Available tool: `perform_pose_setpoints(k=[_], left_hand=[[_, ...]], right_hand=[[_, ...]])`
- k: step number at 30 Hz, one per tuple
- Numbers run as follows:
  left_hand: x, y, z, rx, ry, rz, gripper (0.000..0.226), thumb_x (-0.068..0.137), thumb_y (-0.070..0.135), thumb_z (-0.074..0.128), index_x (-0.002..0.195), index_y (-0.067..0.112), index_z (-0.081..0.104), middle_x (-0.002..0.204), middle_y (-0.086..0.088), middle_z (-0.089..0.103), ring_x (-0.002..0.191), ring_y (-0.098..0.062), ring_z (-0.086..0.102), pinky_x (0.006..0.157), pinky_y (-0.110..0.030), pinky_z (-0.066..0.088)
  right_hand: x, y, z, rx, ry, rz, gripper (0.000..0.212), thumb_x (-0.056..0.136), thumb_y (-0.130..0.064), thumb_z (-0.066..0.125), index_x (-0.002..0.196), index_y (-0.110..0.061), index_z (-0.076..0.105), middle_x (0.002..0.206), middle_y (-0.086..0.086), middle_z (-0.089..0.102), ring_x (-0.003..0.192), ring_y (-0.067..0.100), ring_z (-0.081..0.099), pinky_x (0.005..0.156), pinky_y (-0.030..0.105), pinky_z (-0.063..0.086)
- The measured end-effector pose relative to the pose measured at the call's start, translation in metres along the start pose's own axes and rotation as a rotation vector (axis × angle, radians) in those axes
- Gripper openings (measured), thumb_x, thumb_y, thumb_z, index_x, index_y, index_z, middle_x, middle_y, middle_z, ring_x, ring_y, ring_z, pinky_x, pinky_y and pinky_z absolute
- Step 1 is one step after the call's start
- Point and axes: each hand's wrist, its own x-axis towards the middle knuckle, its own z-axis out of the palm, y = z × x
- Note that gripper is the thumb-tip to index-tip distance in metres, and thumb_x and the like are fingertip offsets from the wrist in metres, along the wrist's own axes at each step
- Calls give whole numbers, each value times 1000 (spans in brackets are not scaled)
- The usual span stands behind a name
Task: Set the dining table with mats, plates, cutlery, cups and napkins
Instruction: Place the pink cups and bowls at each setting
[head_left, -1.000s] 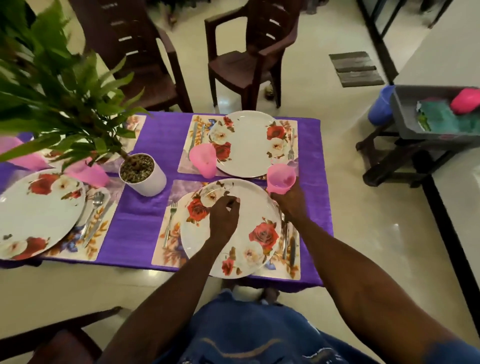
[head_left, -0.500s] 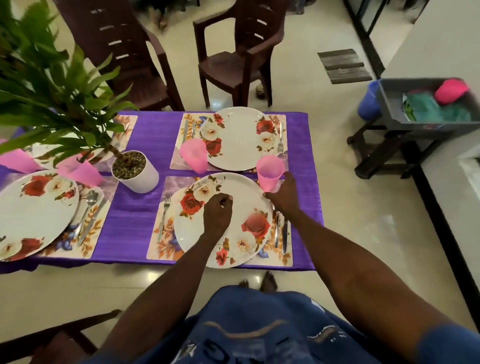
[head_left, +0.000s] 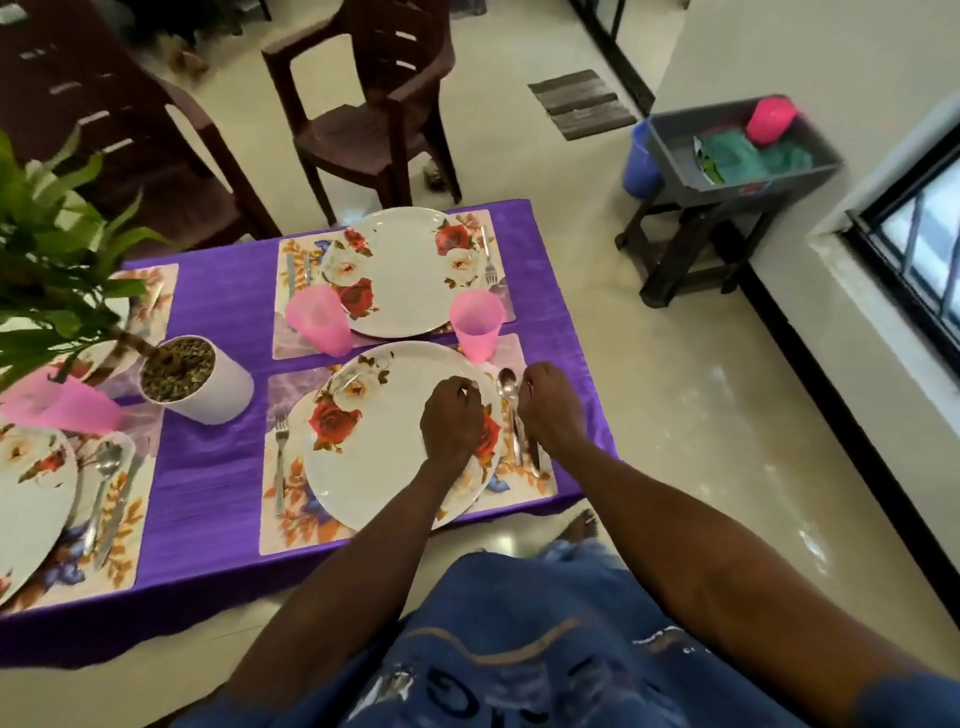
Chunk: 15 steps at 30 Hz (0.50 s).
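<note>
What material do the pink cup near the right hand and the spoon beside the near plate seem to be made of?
Pink cup: probably plastic, since its wall looks translucent and matte. Spoon: likely polished metal, as the bowl is silvery with bright reflections.

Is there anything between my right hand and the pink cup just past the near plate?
Nothing visible stands between them. The right hand sits over the cutlery beside the near plate, and the pink cup stands upright just beyond it on the mat. The spoon lies flat to the left of that path.
</note>
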Motion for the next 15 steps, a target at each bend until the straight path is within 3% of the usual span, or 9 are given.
perform_pose_setpoints(k=[5, 8, 11, 15], left_hand=[[-3, 34, 40, 25, -112, 94, 22, 96, 24, 51, 100, 14, 70, 101, -7, 72, 93, -29, 64, 78, -34, 46], [-7, 61, 68, 34, -144, 162, 21, 94, 21, 53, 101, 13, 71, 101, -8, 72, 96, -30, 64, 83, -36, 46], [-10, 99, 112, 43, -207, 218, 22, 95, 20, 53, 105, 12, 71, 108, -9, 71, 99, -29, 63, 83, -35, 44], [-8, 150, 184, 72, -267, 231, 21, 93, 20, 55, 106, 12, 70, 107, -8, 71, 100, -30, 63, 83, -35, 47]], right_hand=[[9, 35, -27, -67, 70, 3, 14, 91, -6, 49, 95, 2, 60, 98, 22, 62, 92, 39, 58, 76, 43, 44], [21, 63, -46, -76, 84, 45, 20, 95, -11, 45, 100, 1, 60, 101, 20, 61, 94, 36, 57, 80, 45, 46], [38, 109, -65, -57, 129, 99, 21, 96, -17, 46, 98, -2, 60, 98, 18, 63, 90, 36, 58, 76, 44, 47], [59, 181, -101, -63, 69, 224, 23, 97, -21, 43, 99, -5, 60, 101, 15, 63, 92, 35, 58, 76, 41, 45]])
